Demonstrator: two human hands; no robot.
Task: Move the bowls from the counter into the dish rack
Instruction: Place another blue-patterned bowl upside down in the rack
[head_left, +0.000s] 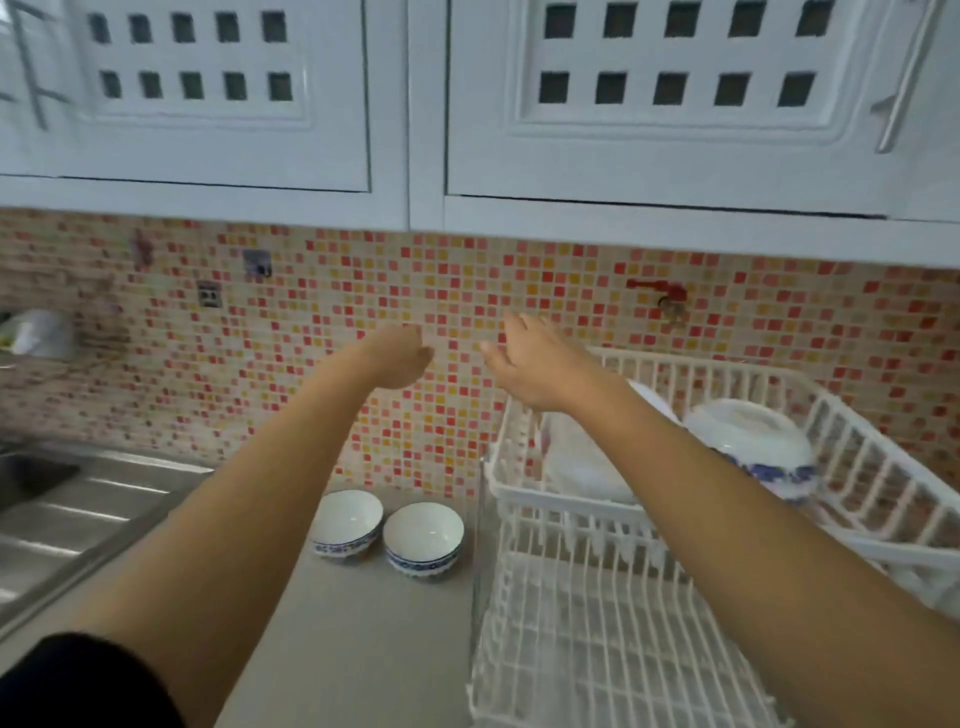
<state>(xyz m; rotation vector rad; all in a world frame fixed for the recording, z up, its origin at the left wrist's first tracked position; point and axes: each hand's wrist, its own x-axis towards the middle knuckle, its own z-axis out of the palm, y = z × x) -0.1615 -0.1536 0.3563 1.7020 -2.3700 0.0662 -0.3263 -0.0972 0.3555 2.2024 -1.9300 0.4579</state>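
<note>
both arms reach forward and up toward the tiled wall, holding nothing. the left hand (397, 358) has its fingers curled loosely inward, empty; the right hand (535, 364) is spread, fingers apart, palm turned down, also empty. well below the left hand, two white bowls with blue bands stand upright on the counter (337, 623), the left bowl (347, 524) and the right bowl (423, 540) just beside each other. under the right forearm sits the white dish rack (597, 623), with an overturned bowl (753, 441) resting in its far part. a steel sink (78, 514) lies to the left of the left arm.
</note>
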